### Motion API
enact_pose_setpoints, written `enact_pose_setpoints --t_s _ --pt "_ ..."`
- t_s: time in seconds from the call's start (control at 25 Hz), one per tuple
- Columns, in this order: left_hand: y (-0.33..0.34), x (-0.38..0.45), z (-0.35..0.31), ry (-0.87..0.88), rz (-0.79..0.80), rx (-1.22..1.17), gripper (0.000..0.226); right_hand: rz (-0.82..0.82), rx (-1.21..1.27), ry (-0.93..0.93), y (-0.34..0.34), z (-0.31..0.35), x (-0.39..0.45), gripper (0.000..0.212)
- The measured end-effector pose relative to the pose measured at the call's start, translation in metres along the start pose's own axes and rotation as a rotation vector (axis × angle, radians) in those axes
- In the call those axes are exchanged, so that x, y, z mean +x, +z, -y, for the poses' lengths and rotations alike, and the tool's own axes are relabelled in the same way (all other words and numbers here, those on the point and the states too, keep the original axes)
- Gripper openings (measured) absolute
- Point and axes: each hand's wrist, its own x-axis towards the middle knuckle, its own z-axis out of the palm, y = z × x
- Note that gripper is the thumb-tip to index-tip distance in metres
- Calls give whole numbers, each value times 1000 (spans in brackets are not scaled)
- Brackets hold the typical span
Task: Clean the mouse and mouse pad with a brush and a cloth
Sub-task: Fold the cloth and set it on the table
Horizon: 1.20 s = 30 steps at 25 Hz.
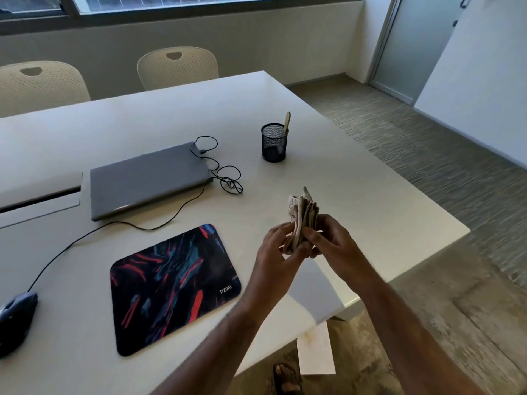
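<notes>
A folded beige cloth (302,216) is held upright above the white table (370,201), pinched between my left hand (278,246) and my right hand (330,238). The dark mouse pad (174,289) with red and blue streaks lies flat to the left of my hands. A dark wired mouse (17,320) sits at the far left edge of the view, off the pad. The brush's wooden handle (287,122) sticks up out of a black mesh cup (273,143) further back on the table.
A shut grey laptop (148,181) lies behind the pad, with the mouse's black cable (225,178) coiled beside it. Two cream chairs (176,67) stand at the table's far side. The table's corner (462,230) is just right of my hands. My sandalled foot (286,377) shows below.
</notes>
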Motion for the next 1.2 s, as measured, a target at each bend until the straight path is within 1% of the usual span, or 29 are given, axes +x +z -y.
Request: enact_pose_setpoints --t_s 0.16,0.28,0.36,0.44,0.52,0.64,0.68,0.76,0.88,1.0,1.08,1.16,1.2 --pt "6 31 -2 -36 9 -60 36 31 48 18 -21 1 29 34" --pt "15 55 -5 -45 0 -62 35 53 83 27 -34 2 49 43" --pt "21 68 -6 -54 -34 -73 26 51 59 25 -43 -2 61 47" --pt "29 81 -7 -65 -94 -58 16 61 62 29 -54 -10 71 41" --pt "36 93 -7 -107 -140 -80 14 62 73 53 -68 -18 83 28" --pt "42 102 -3 -208 -162 -263 25 10 58 92 -90 -24 98 21" --pt "42 103 -1 -240 -166 -339 26 -5 50 96 -99 -25 102 21" --pt "42 104 5 -290 -191 -450 22 -14 34 94 -118 -29 110 22" --pt "44 106 14 -393 -242 -519 22 -37 -23 124 -144 -37 119 25" --pt "51 106 20 -463 -223 -546 24 -70 -106 147 -165 -47 126 20" --pt "57 104 22 -480 -183 -476 20 -90 -168 167 -179 -53 129 18" --pt "63 103 24 -470 -195 -294 12 -85 -288 194 -185 -54 130 23" --pt "66 101 26 -434 -216 -166 15 -85 -398 197 -184 -53 129 30"
